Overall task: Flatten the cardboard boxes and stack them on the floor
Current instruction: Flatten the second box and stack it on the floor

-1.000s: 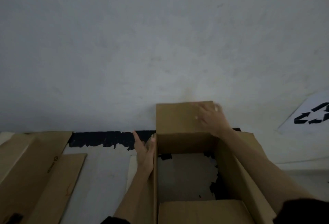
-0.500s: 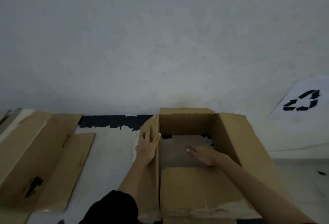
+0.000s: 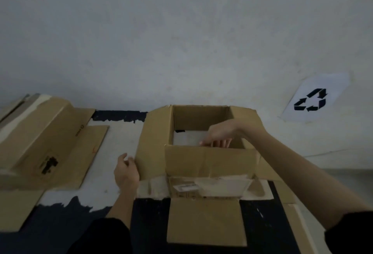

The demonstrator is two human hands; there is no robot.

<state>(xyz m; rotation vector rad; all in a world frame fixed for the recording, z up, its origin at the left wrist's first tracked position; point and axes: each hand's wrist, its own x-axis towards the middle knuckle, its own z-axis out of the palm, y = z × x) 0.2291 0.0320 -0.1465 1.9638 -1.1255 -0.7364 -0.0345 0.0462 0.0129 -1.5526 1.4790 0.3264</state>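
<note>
An open brown cardboard box (image 3: 210, 161) stands on the floor against the wall, its flaps spread outward and the floor showing through its open bottom. My right hand (image 3: 220, 134) reaches over the near wall of the box, its fingers curled over that wall's top edge. My left hand (image 3: 126, 171) sits at the outer edge of the left flap (image 3: 154, 142), fingers curled around that edge. A near flap (image 3: 205, 221) lies flat on the dark floor toward me.
Flattened and half-collapsed cardboard (image 3: 46, 145) lies in a pile on the floor to the left. A white sheet with a black recycling symbol (image 3: 311, 100) hangs on the wall at right. More cardboard (image 3: 298, 223) lies at the right of the box.
The box's side walls have spread outward and down. My right hand came up from the box floor to the near wall's top edge. My left hand slid back along the left flap.
</note>
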